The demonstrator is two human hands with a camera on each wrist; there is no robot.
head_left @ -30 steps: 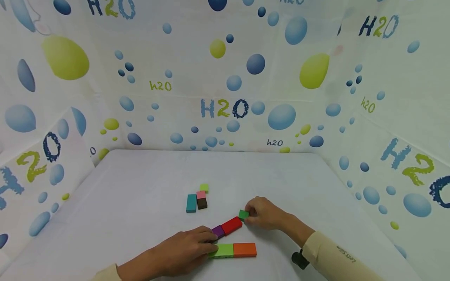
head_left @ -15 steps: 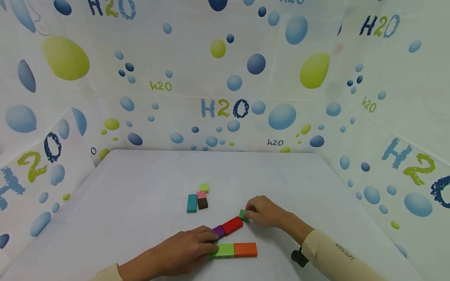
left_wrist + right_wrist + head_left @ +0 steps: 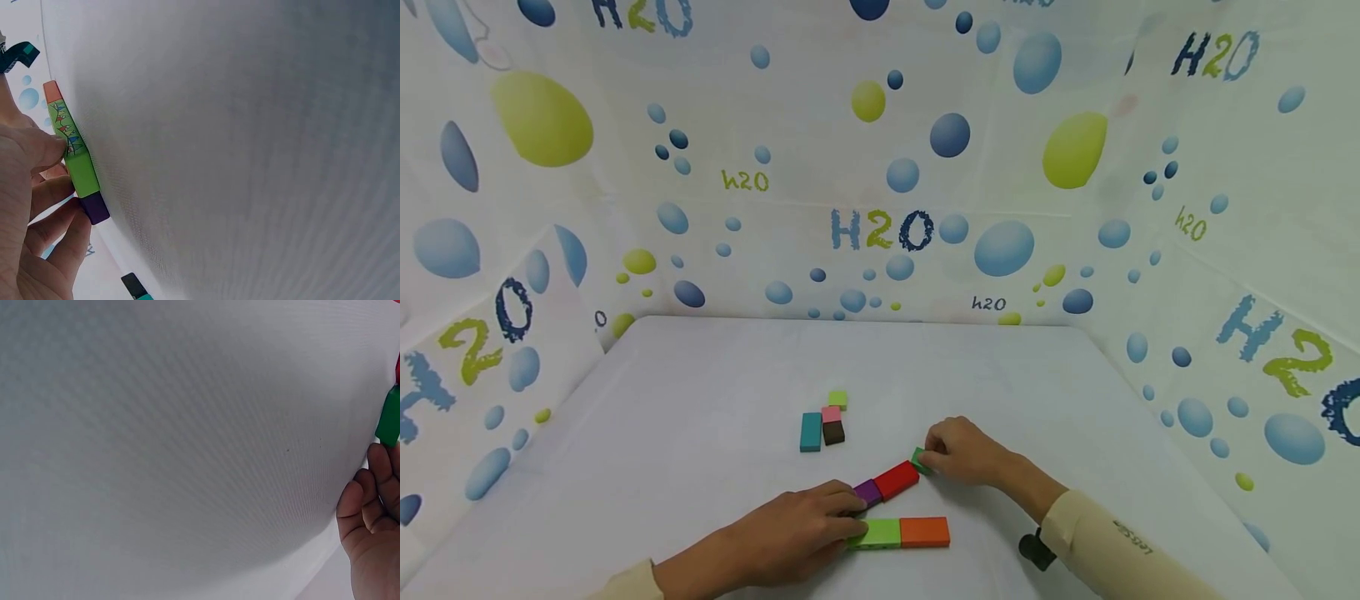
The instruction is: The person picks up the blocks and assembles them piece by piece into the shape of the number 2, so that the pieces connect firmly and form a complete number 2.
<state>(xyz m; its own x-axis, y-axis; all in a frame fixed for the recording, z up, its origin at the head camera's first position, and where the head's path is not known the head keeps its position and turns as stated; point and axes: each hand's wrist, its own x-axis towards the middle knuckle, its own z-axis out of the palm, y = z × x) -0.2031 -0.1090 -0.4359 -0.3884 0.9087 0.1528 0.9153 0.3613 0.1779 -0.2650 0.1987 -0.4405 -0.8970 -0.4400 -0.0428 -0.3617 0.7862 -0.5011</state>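
Observation:
My left hand (image 3: 793, 533) lies over the left ends of two rows of toy blocks. Its thumb touches the lime-green block (image 3: 880, 533), printed on its side (image 3: 65, 128), and its fingers reach the purple block (image 3: 868, 493). An orange block (image 3: 925, 532) abuts the lime one. A red block (image 3: 897, 480) abuts the purple one, forming a slanted row. At that row's upper right end, my right hand (image 3: 966, 452) pinches a small green block (image 3: 917, 457) close to the red corner. In the right wrist view, fingertips meet the green block's end (image 3: 390, 419).
Farther back on the white table (image 3: 700, 375) lie a teal block (image 3: 810, 432), a dark brown block (image 3: 833, 432), a pink block (image 3: 831, 414) and a light-green block (image 3: 838, 400). A patterned backdrop (image 3: 760, 100) surrounds the table. A black wrist camera (image 3: 1037, 550) hangs under the right sleeve.
My right thumb has shifted slightly over the green block, covering more of it, and the block has turned a little. My left hand and the other blocks stay put.

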